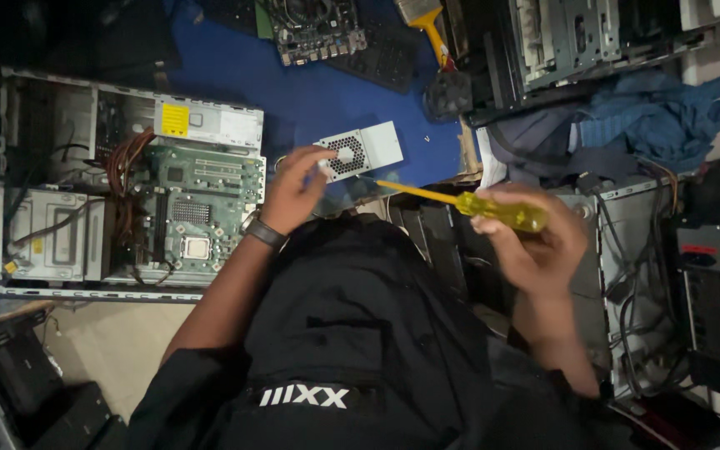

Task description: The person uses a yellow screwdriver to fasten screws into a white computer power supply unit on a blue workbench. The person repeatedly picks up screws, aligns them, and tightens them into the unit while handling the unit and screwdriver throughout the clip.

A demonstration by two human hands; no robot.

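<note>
My right hand [535, 242] grips a screwdriver [493, 210] by its clear yellow handle, the shaft pointing left toward a small grey power supply unit [360, 150] with a round fan grille. My left hand [293, 187], with a dark watch at the wrist, rests its fingertips on the near left corner of that unit. The unit lies on a blue surface [293, 87]. The screwdriver tip ends just below the unit's near edge.
An open computer case [118, 183] with a green motherboard and bare processor socket lies to the left. Another open case [627, 250] with loose cables sits right. A circuit board [314, 29], a yellow-handled brush [431, 25], blue cloth [652, 117] and metal chassis lie beyond.
</note>
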